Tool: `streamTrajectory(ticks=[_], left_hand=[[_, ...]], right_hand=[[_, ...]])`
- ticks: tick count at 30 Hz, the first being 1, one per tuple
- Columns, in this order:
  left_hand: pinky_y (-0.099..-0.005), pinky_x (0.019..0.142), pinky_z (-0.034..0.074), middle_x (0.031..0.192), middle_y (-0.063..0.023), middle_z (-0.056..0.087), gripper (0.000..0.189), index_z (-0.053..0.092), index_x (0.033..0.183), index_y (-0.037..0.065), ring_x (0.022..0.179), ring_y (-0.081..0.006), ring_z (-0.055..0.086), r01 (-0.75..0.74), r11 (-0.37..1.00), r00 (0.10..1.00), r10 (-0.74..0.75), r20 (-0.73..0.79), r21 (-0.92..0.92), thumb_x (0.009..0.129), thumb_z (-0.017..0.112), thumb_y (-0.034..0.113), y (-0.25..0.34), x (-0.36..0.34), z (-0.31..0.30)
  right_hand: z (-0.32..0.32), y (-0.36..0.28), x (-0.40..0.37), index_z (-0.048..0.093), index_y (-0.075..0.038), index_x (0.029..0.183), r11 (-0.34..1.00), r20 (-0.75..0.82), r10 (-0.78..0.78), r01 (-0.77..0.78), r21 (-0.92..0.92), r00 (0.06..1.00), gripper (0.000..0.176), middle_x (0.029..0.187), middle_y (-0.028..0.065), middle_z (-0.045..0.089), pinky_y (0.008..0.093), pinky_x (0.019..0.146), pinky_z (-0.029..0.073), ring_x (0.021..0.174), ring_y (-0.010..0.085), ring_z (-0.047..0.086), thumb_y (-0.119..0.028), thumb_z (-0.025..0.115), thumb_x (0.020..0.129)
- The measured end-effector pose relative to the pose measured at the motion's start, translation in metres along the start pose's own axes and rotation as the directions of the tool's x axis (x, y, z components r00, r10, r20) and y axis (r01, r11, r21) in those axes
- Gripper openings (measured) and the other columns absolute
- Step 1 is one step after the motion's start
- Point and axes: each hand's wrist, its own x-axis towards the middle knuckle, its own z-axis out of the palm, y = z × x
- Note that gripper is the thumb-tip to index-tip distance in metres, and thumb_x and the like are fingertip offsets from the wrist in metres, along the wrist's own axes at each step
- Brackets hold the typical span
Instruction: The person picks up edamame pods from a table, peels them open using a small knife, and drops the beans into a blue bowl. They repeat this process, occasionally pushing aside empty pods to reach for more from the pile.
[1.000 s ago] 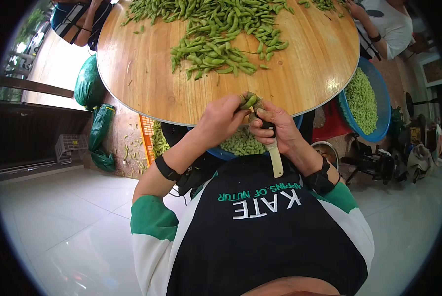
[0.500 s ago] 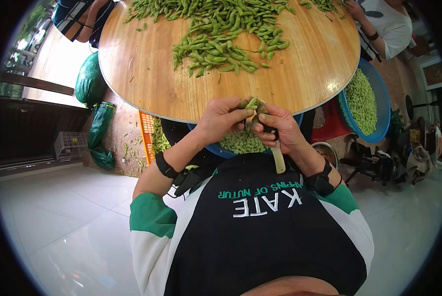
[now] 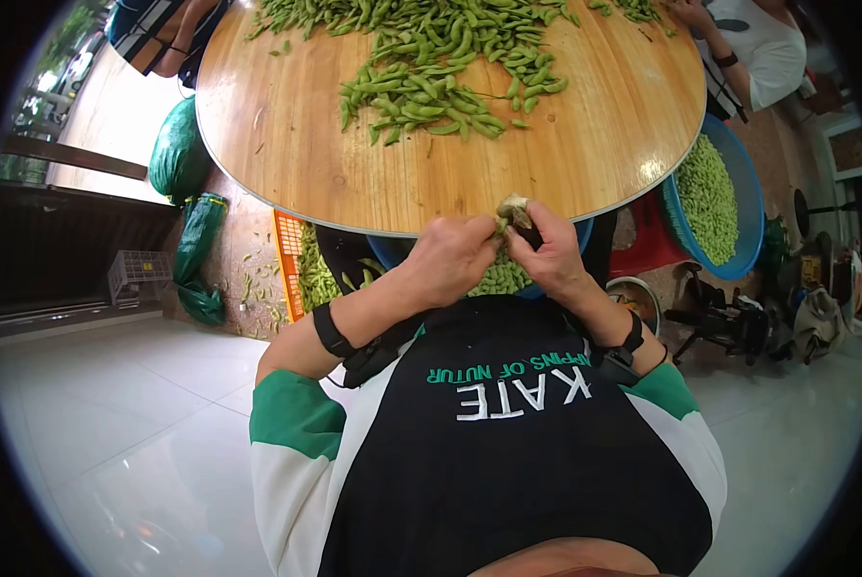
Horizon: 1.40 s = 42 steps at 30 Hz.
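Fingers (image 3: 548,227) near table edge (image 3: 354,227) (pods (image 3: 417,91) beyond).

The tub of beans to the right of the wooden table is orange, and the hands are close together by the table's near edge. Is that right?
Not quite: the tub is blue, as the head view shows. It does hold beans right of the wooden table, and the left hand and right hand are close together by its near edge.

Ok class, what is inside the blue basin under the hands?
Pale green beans show in the blue basin; what lies beneath the left hand, right hand and table cannot be seen.
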Motion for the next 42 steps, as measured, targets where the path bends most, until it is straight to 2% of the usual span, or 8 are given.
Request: streamTrajectory(ticks=[10, 12, 15, 20, 24, 35, 39, 42], left_hand=[[-0.0450, 0.053, 0.042, 0.065, -0.0215, 0.052, 0.014, 0.048, 0.075, 0.000, 0.063, -0.0414, 0.055, 0.007, 0.999, 0.994, -0.011, 0.109, 0.032, 0.081, 0.058, 0.007, 0.007, -0.018, -0.012], [-0.0482, 0.057, 0.045, 0.067, -0.0198, 0.058, 0.012, 0.051, 0.074, 0.002, 0.066, -0.0396, 0.059, 0.030, 0.988, 0.991, -0.049, 0.123, 0.152, 0.081, 0.057, 0.010, 0.012, -0.026, -0.024], [-0.0469, 0.067, 0.048, 0.072, -0.0191, 0.062, 0.005, 0.057, 0.079, 0.002, 0.074, -0.0376, 0.063, 0.123, 0.852, 0.851, -0.354, 0.387, 0.508, 0.078, 0.057, 0.008, 0.018, -0.039, -0.077], [-0.0444, 0.072, 0.049, 0.081, -0.0215, 0.062, 0.012, 0.058, 0.083, -0.001, 0.082, -0.0373, 0.061, 0.216, 0.660, 0.808, -0.534, 0.247, 0.720, 0.076, 0.059, 0.008, 0.015, -0.049, -0.126], [-0.0450, 0.072, 0.047, 0.081, -0.0188, 0.056, 0.014, 0.059, 0.093, 0.004, 0.079, -0.0399, 0.058, 0.136, 0.837, 0.990, -0.135, -0.041, 0.529, 0.080, 0.055, 0.005, -0.034, 0.002, -0.121], [-0.0416, 0.076, 0.046, 0.102, -0.0180, 0.056, 0.019, 0.058, 0.100, 0.001, 0.091, -0.0375, 0.056, 0.057, 0.864, 0.939, 0.123, -0.320, 0.501, 0.081, 0.056, 0.003, -0.124, 0.061, -0.113], [-0.0375, 0.071, 0.048, 0.093, -0.0172, 0.058, 0.018, 0.057, 0.096, -0.001, 0.084, -0.0323, 0.059, 0.053, 0.843, 0.932, 0.151, -0.331, 0.535, 0.079, 0.060, 0.001, -0.072, 0.043, -0.100], [-0.0276, 0.065, 0.047, 0.083, -0.0106, 0.061, 0.013, 0.057, 0.092, 0.000, 0.073, -0.0192, 0.060, 0.252, 0.967, 0.915, -0.226, -0.335, 0.035, 0.081, 0.064, 0.002, -0.036, 0.033, -0.076]], right_hand=[[0.012, 0.002, 0.005, 0.058, -0.002, 0.095, 0.980, -0.049, -0.140, 0.131, -0.151, 0.989, 0.019, 0.070, 0.0064, 0.053, 0.0270, 0.055, 0.042, 0.059, 0.0148, 0.052, 0.002, 0.060, 0.077], [0.002, -0.006, 0.005, 0.056, -0.001, 0.091, 0.987, 0.067, -0.147, 0.151, -0.059, 0.987, 0.020, 0.075, 0.0143, 0.051, 0.0351, 0.057, 0.043, 0.065, 0.0301, 0.054, 0.004, 0.058, 0.072], [-0.005, 0.003, 0.006, 0.057, 0.000, 0.090, 0.980, 0.256, -0.186, 0.198, -0.021, 0.949, 0.019, 0.074, 0.0136, 0.052, 0.0345, 0.057, 0.044, 0.065, 0.0294, 0.055, 0.005, 0.058, 0.071], [-0.003, 0.006, 0.005, 0.058, 0.000, 0.090, 0.954, 0.329, -0.281, 0.299, -0.003, 0.901, 0.021, 0.076, 0.0130, 0.057, 0.0336, 0.058, 0.045, 0.066, 0.0287, 0.058, 0.006, 0.059, 0.070], [0.001, 0.002, 0.006, 0.057, 0.000, 0.095, 0.977, 0.301, -0.208, 0.179, 0.119, 0.931, 0.021, 0.077, 0.0126, 0.059, 0.0331, 0.058, 0.045, 0.067, 0.0263, 0.060, 0.004, 0.061, 0.075], [-0.011, -0.004, 0.004, 0.051, 0.001, 0.118, 0.895, 0.351, 0.131, -0.263, 0.361, 0.927, 0.029, 0.080, 0.0054, 0.059, 0.0227, 0.054, 0.042, 0.060, 0.0096, 0.050, -0.008, 0.053, 0.091], [-0.004, -0.005, 0.016, 0.045, 0.000, 0.127, 0.705, 0.384, 0.189, -0.397, 0.588, 0.904, 0.034, 0.079, 0.0027, 0.055, 0.0178, 0.047, 0.035, 0.055, 0.0041, 0.043, -0.011, 0.045, 0.094], [0.003, -0.013, 0.026, 0.045, 0.000, 0.126, 0.634, 0.385, 0.179, -0.405, 0.659, 0.906, 0.034, 0.078, 0.0036, 0.054, 0.0193, 0.044, 0.035, 0.055, 0.0056, 0.044, -0.012, 0.045, 0.095]])
